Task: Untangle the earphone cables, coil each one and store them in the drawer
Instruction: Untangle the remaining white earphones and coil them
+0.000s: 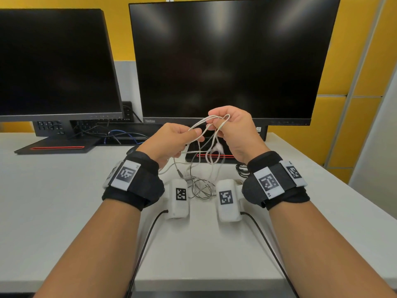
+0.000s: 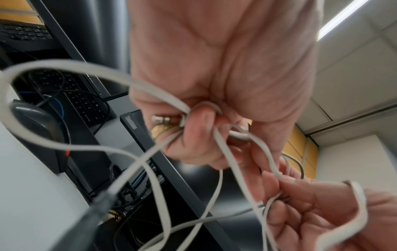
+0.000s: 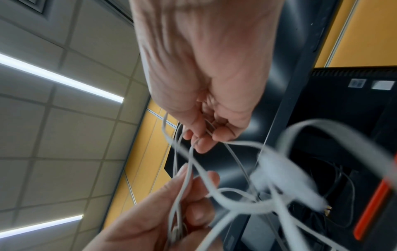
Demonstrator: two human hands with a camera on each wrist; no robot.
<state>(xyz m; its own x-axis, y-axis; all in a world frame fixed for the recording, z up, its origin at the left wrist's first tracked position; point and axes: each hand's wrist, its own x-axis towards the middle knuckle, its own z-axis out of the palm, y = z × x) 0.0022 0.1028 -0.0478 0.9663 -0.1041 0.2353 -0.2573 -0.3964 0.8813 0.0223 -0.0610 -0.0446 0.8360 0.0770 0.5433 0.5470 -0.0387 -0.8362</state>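
Desk (image 1: 64,201), mid-tabletop | left hand (image 1: 169,140), right hand (image 1: 234,130) pinch white earphone cables (image 1: 211,134) aloft, likely exposing crossings | second tangle (image 1: 200,187) lying below.

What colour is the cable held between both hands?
White cable; the head view shows it best.
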